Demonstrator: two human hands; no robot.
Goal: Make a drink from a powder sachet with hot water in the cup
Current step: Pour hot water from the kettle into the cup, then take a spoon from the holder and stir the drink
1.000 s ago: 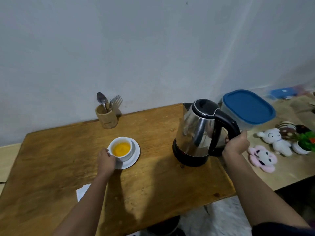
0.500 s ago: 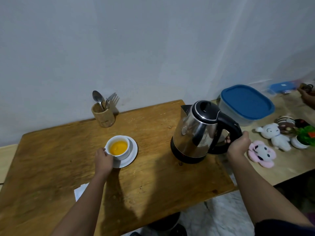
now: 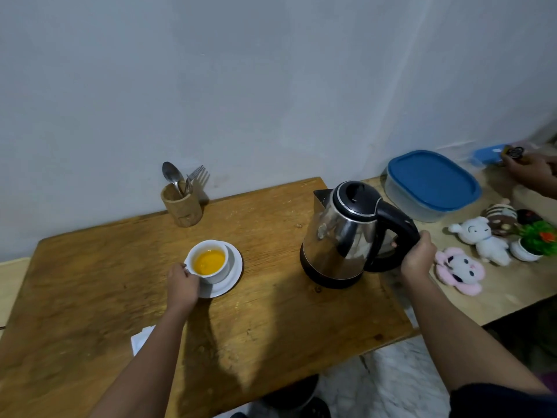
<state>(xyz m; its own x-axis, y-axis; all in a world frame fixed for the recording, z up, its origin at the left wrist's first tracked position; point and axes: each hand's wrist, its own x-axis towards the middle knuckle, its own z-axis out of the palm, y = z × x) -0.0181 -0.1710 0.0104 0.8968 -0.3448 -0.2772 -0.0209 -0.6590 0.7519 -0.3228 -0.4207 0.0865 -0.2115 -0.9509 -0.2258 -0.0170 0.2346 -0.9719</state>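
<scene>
A white cup (image 3: 211,262) holding orange liquid stands on a white saucer (image 3: 232,282) on the wooden table (image 3: 90,297). My left hand (image 3: 182,286) grips the cup at its near left side. A steel electric kettle (image 3: 340,236) with a black lid and base stands upright on the table's right part. My right hand (image 3: 417,256) is closed around its black handle. A white paper piece (image 3: 141,339), possibly the sachet, lies beside my left forearm.
A wooden holder (image 3: 181,206) with a spoon and forks stands by the wall. On the lower surface to the right sit a blue-lidded container (image 3: 431,182), plush toys (image 3: 461,270) and a small plant pot (image 3: 533,241). Another person's hand (image 3: 527,173) is at the far right.
The kettle sits a little lower and more upright near the table's right edge. Another person's hand has come further into view at the far right. My left hand stays on the cup.
</scene>
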